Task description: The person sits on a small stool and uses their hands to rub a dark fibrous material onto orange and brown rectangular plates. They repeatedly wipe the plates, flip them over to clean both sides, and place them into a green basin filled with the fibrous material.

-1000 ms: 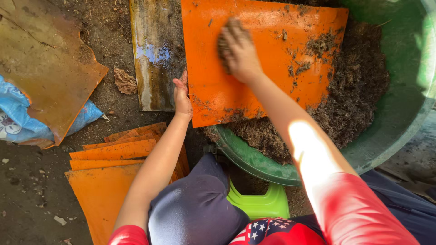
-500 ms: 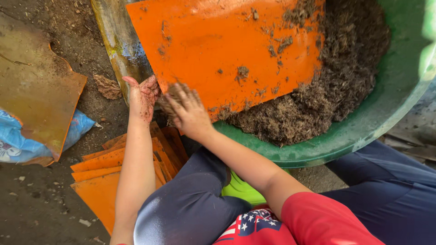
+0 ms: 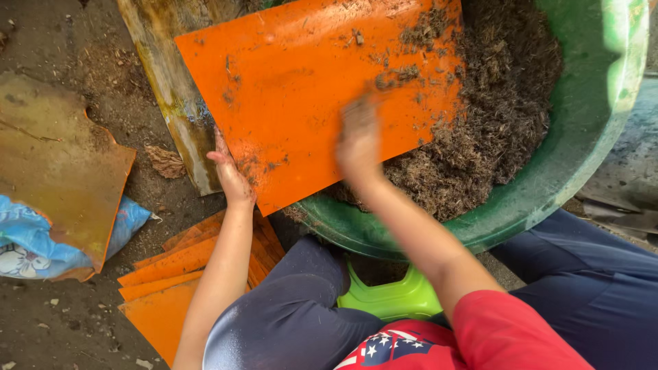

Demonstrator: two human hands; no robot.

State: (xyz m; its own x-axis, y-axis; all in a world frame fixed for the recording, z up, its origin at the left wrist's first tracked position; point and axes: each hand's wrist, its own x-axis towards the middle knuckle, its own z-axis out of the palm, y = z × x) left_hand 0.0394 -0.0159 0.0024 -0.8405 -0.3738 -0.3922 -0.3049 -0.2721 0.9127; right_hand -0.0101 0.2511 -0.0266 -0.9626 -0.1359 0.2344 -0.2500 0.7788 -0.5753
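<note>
Gripping the near left edge of an orange board (image 3: 301,89), the left hand (image 3: 229,175) has its fingers curled against the board's rim and its thumb on the upper face, so it grasps the board and holds it tilted over the tub. On the board's face, toward its near right part, the right hand (image 3: 358,140) lies palm down and holds nothing; it is blurred, so the spread of its fingers cannot be told. Most of the board lies across the left part of a big green tub (image 3: 589,137), with its far right corner over the brown fibrous stuff (image 3: 493,116) that fills the tub, and crumbs of that stuff cling to the board's far right area. Just left of the board, a weathered wooden plank (image 3: 164,82) runs from far to near on the dirt ground. Near the left forearm, a stack of more orange boards (image 3: 171,288) lies flat on the ground. Farther left a rusty brown sheet (image 3: 55,164) lies over a blue bag (image 3: 27,247). A light green stool (image 3: 391,298) shows between the person's knees, near the tub's rim.
</note>
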